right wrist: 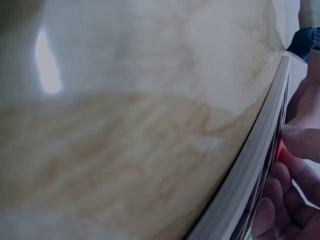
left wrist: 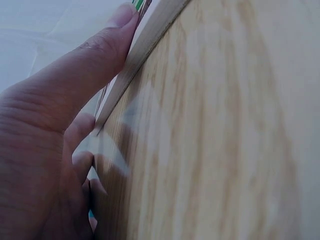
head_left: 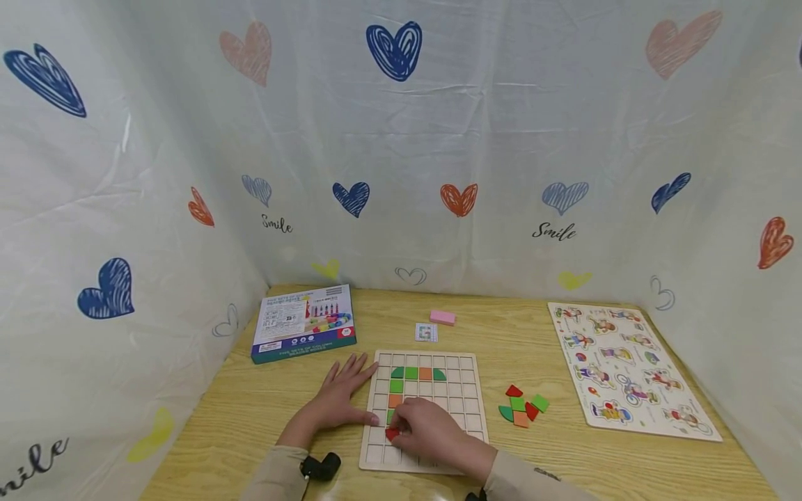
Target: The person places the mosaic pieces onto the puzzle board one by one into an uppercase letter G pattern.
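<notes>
My right hand [head_left: 432, 433] pinches a small red tile [head_left: 392, 434] between thumb and fingers, low over the left part of a square wooden grid board [head_left: 466, 390]. Red also shows between the fingertips in the right wrist view. On the grid, a row runs between two dark green rounded corner tiles, with a green square [head_left: 411, 373] and an orange square [head_left: 425, 374] in it. Below its left end, green and orange squares [head_left: 395, 401] form a column. My left hand [head_left: 338, 398] lies spread at the board's left edge, its thumb [left wrist: 107, 47] on the rim.
Loose red, green and orange tiles [head_left: 521, 419] lie right of the board. Behind it are a small picture card [head_left: 427, 332] and a pink block [head_left: 443, 318]. A flat box [head_left: 303, 323] sits back left; a picture puzzle board [head_left: 633, 372] lies at right.
</notes>
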